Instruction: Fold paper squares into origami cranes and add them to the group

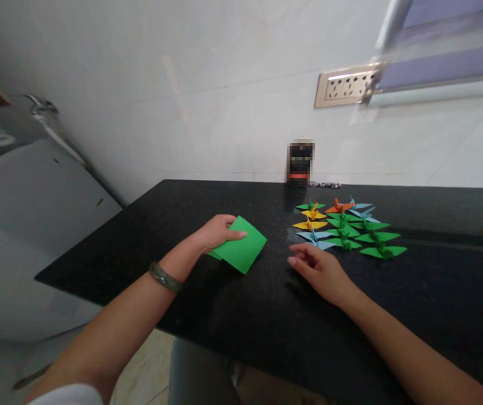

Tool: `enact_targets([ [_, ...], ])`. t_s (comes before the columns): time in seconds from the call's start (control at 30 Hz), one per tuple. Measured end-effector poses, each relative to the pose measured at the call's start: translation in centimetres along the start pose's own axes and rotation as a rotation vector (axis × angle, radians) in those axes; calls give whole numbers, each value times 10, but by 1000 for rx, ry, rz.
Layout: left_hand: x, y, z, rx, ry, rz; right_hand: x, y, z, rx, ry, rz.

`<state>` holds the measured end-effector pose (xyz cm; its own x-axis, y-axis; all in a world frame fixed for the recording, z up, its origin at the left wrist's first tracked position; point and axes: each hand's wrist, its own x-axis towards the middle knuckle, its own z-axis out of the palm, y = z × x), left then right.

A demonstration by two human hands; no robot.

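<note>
A folded sheet of green paper (245, 250) is pinched in my left hand (219, 232), thumb on top and the other fingers behind it. The paper is held just over the dark counter, one corner pointing toward me. My right hand (319, 267) hovers to the right of it, apart from the paper, with fingers loosely curled and a gap between thumb and forefinger; nothing shows in it. Just beyond the right hand lies a blue paper crane (315, 239), nearest of several folded cranes. Among them are yellow cranes (310, 224), green cranes (344, 230) and an orange crane (339, 206).
The black countertop (140, 236) meets a pale tiled wall. A pixelated dark object (300, 163) stands against the wall, with a beaded strand (326, 185) beside it. A socket strip (348, 85) is mounted above. At the left stands a grey appliance-like body (47, 191).
</note>
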<state>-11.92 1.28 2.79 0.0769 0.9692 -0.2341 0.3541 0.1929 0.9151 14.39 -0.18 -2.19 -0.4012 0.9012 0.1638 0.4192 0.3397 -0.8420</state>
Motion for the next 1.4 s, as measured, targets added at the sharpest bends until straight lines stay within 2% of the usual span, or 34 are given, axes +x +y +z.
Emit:
enact_targets([
  [0.1, -12, 17, 41, -176, -125, 93, 0, -1, 0, 171, 164, -11],
  [0.17, -14, 25, 63, -203, -115, 142, -1, -3, -4, 151, 187, -32],
  [0.2, -12, 28, 71, -202, -87, 164, -2, -4, -7, 140, 263, -68],
  [0.23, -10, 30, 78, -217, -4, 199, -3, -5, -10, 109, 346, -109],
  [0.3, -3, 33, 86, -274, 267, 226, -4, -7, -18, 15, 512, -234],
  [0.33, 1, 35, 88, -350, 357, 164, -4, -8, -21, -48, 564, -305],
  [0.37, 5, 36, 89, -435, 369, 46, -4, -9, -24, -116, 577, -381],
  [0.4, 8, 37, 90, -522, 253, -106, -3, -9, -27, -175, 568, -446],
  [0.47, 13, 38, 92, -696, -32, -296, -2, -8, -30, -275, 485, -547],
  [0.53, 16, 35, 93, -848, -211, -295, 0, -7, -30, -340, 386, -610],
  [0.6, 17, 30, 94, -931, -221, -216, 1, -6, -29, -375, 303, -637],
  [0.67, 16, 23, 94, -933, -188, -119, 1, -7, -27, -383, 261, -623],
  [0.73, 12, 19, 94, -908, -168, -20, 1, -9, -25, -359, 295, -560],
  [0.9, 3, 15, 96, -907, -319, 26, 2, -8, -21, -228, 514, -337],
  [1.0, 0, 15, 100, -901, -348, 19, 3, -4, -20, -153, 531, -227],
  [1.07, -1, 14, 103, -880, -322, 68, 2, -4, -21, -149, 495, -198],
  [1.13, -3, 13, 105, -794, -257, 146, 1, -5, -21, -185, 472, -224],
  [1.2, -4, 12, 108, -671, -171, 161, 0, -8, -21, -188, 465, -241],
  [1.27, -4, 11, 110, -588, -119, 159, 0, -9, -19, -83, 468, -181],
  [1.4, -4, 10, 112, -573, -114, 189, 3, -9, -15, 417, 459, 7],
])
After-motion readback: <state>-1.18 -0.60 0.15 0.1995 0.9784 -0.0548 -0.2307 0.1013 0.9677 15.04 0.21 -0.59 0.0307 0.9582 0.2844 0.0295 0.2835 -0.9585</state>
